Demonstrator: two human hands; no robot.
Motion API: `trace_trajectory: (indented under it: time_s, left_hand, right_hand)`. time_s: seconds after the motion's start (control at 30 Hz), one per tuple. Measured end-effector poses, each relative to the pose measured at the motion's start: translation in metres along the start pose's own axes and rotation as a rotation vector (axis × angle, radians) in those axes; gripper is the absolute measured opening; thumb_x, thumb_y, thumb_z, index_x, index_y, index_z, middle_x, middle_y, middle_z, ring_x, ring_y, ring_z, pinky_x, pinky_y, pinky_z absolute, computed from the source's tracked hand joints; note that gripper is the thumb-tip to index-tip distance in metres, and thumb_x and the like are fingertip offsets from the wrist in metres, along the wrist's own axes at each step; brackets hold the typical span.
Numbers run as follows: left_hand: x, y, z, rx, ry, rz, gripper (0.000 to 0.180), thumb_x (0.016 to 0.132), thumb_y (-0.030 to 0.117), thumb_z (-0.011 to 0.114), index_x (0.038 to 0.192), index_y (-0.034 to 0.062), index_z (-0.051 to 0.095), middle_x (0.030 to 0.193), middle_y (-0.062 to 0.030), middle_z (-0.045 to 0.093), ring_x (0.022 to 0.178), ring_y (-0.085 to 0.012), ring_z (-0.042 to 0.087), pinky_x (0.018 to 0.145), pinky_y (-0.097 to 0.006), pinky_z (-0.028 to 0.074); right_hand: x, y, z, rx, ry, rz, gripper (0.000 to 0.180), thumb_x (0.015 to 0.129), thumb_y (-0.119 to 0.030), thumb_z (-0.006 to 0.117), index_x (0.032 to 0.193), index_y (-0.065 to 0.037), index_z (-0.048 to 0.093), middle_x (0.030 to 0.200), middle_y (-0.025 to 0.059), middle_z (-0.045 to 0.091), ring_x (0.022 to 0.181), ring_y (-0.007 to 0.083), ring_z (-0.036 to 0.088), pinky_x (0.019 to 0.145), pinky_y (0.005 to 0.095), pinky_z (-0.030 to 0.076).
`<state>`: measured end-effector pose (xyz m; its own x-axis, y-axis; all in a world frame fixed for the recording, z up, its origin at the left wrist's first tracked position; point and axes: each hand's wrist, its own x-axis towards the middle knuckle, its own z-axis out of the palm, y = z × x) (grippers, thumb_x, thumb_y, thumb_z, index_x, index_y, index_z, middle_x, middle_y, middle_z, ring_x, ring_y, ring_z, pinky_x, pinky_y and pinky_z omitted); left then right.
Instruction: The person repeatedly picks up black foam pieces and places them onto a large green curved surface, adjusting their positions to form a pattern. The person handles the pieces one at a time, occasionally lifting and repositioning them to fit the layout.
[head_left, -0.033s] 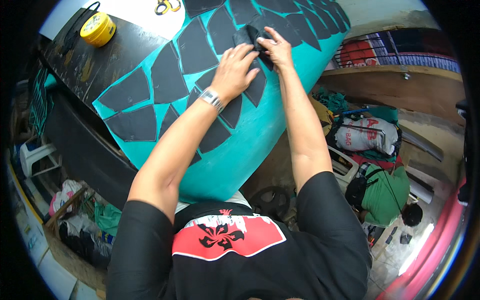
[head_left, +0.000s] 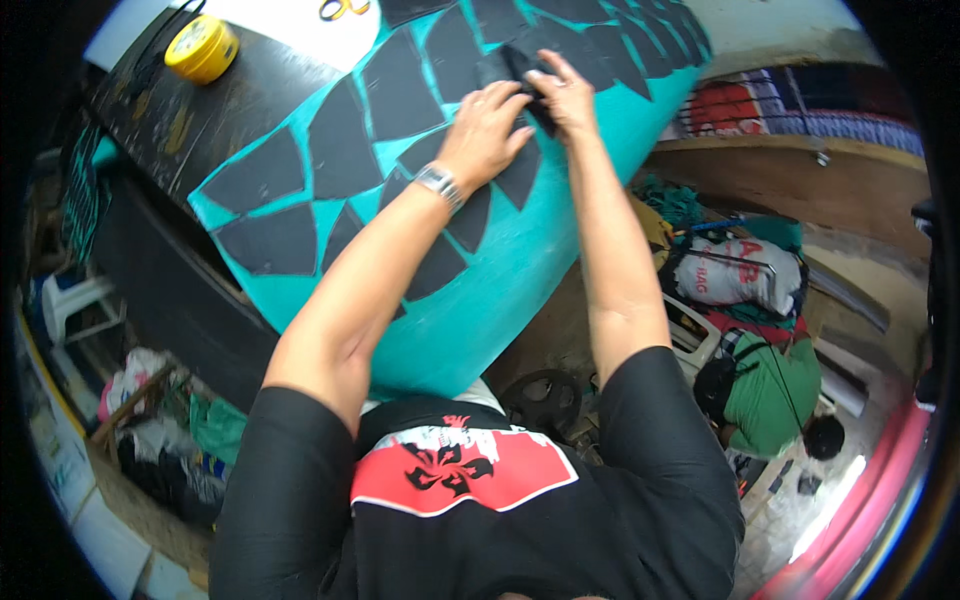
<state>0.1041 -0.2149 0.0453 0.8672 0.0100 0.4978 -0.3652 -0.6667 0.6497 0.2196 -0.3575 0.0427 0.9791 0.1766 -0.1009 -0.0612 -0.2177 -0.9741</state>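
Observation:
A large curved teal form (head_left: 520, 290) lies before me, covered with flat black patches (head_left: 262, 172) with teal gaps between them. My right hand (head_left: 565, 100) pinches a folded, flexible black piece (head_left: 540, 108) near the upper middle of the form. Beside it my left hand (head_left: 485, 130), with a metal watch (head_left: 438, 184) on the wrist, rests over the patches. Its fingers are stretched out, their tips touching the folded piece, and its thumb stands apart. The underside of the folded piece is hidden.
A yellow round tub (head_left: 201, 49) stands on the dark worktop (head_left: 150, 110), with yellow-handled scissors (head_left: 342, 9) on a white surface behind. A person in a green shirt (head_left: 770, 395) is low at right, near a stuffed white bag (head_left: 735, 272). A white stool (head_left: 80, 305) stands left.
The whole view has shifted slightly. The folded black piece now looks narrower and more upright between my hands; both hands stay at about the same spot on the teal form.

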Motion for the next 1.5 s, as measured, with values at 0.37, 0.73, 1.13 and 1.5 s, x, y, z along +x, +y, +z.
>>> trace_trajectory:
  time_s: [0.37, 0.73, 1.13, 1.5]
  left_hand:
    - [0.035, -0.016, 0.065, -0.183, 0.398, -0.614, 0.023, 0.075, 0.031, 0.078, 0.074, 0.0082, 0.076, 0.088, -0.0139, 0.068, 0.091, -0.0329, 0.064, 0.084, -0.047, 0.050]
    - [0.039, -0.049, 0.055, -0.834, 0.258, -0.717, 0.015, 0.085, 0.015, 0.071, 0.080, 0.0007, 0.075, 0.075, -0.0064, 0.071, 0.069, -0.0121, 0.062, 0.064, -0.027, 0.047]
    - [0.046, -0.068, 0.059, -0.879, 0.172, -0.832, 0.013, 0.085, 0.016, 0.074, 0.086, 0.0027, 0.074, 0.080, -0.0043, 0.068, 0.074, -0.0144, 0.058, 0.069, -0.031, 0.045]
    - [0.046, -0.033, 0.031, -0.623, 0.109, -0.907, 0.031, 0.084, 0.028, 0.076, 0.094, -0.0011, 0.075, 0.078, -0.0022, 0.067, 0.071, -0.0120, 0.057, 0.067, -0.030, 0.047]
  right_hand:
    - [0.008, 0.007, -0.001, 0.038, -0.015, -0.061, 0.055, 0.087, -0.002, 0.075, 0.139, -0.005, 0.057, 0.096, 0.0045, 0.072, 0.071, 0.0061, 0.059, 0.062, 0.0187, 0.047]
    - [0.030, -0.011, -0.005, 0.008, -0.129, -0.279, 0.062, 0.076, 0.006, 0.064, 0.137, 0.007, 0.052, 0.079, 0.0135, 0.074, 0.067, 0.0148, 0.069, 0.064, 0.0266, 0.055]
    - [0.043, -0.012, -0.018, 0.012, -0.122, -0.433, 0.063, 0.077, 0.009, 0.061, 0.139, 0.007, 0.050, 0.069, 0.0103, 0.072, 0.055, 0.0122, 0.064, 0.053, 0.0256, 0.051]
    - [0.043, -0.012, -0.042, 0.096, 0.052, -0.322, 0.076, 0.069, 0.014, 0.066, 0.142, 0.002, 0.050, 0.071, 0.0075, 0.068, 0.061, 0.0116, 0.063, 0.058, 0.0252, 0.050]
